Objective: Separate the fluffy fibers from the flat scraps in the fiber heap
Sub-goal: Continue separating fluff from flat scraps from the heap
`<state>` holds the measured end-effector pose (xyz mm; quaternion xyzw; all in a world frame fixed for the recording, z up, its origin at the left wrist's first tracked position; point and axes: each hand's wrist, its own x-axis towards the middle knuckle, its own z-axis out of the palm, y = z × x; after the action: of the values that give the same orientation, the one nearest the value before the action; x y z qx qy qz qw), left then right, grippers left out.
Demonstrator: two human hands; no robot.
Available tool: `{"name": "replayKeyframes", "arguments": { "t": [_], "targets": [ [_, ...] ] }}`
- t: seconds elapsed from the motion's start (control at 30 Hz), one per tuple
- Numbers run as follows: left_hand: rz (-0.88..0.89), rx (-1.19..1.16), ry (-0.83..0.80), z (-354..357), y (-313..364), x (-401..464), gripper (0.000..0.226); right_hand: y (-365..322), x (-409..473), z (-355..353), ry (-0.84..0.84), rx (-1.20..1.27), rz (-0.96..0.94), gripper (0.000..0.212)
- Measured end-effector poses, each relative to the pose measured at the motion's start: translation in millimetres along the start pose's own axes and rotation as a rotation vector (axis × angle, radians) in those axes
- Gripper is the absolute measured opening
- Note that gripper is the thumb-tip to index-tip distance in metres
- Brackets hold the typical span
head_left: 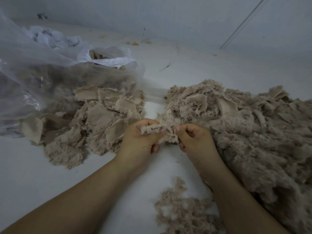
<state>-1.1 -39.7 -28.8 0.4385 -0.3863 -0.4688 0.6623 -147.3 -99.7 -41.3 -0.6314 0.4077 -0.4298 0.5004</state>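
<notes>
Closest to me, a small loose clump (182, 213) of beige fluff lies on the pale floor (50, 179) between my forearms. Just beyond it, my left hand (143, 137) curls around a fuzzy strip (152, 129), thumb pressed on top. My right hand (194, 137) pinches the other end of that same piece between thumb and bent fingers, so the strip stretches between the two hands. It lies at the near edge of the big fiber heap (244, 129), which spreads away to my right, mostly fluffy with a few smooth patches showing on top. To my left, apart from the heap across a bare strip of floor, sits a second pile (94, 119) where many flat scraps lie face up. Farther left and behind it, a clear plastic bag (42, 65) slumps open with similar beige material inside. Beyond, the floor meets a grey wall (168, 17).
</notes>
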Motion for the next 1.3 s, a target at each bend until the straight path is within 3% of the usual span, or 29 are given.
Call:
{"name": "replayKeyframes", "arguments": {
  "t": [0.33, 0.63, 0.77, 0.97, 1.07, 1.17, 1.3],
  "targets": [
    [-0.025, -0.149, -0.051, -4.0, 2.9, -4.4, 0.012, -0.4, 2.4, 1.5, 0.075, -0.042, 0.038, 0.032],
    [-0.06, -0.318, -0.021, -12.8, 11.9, 2.3, 0.025, 1.0, 2.0, 4.1, 0.127, -0.083, 0.08, 0.028],
    [-0.045, -0.248, -0.009, -10.9, 10.1, 3.5, 0.025, 1.2, 0.9, 6.1, 0.135, -0.151, 0.075, 0.023],
    [-0.003, -0.145, -0.076, -3.8, 1.3, 7.3, 0.012, -11.6, -3.9, 9.3, 0.032, 0.171, 0.049, 0.018],
    [-0.009, -0.075, -0.106, -0.5, -2.7, 6.2, 0.009, -13.9, -6.1, 8.5, -0.054, 0.264, 0.059, 0.032],
    [-0.005, -0.066, -0.074, 1.9, -3.6, 5.4, 0.01, -14.5, -7.4, 7.4, -0.076, 0.169, -0.005, 0.024],
    [-0.002, -0.103, 0.071, 2.1, -0.3, 6.8, 0.012, -11.0, -4.7, 5.3, 0.046, 0.061, 0.023, 0.022]
  ]
}}
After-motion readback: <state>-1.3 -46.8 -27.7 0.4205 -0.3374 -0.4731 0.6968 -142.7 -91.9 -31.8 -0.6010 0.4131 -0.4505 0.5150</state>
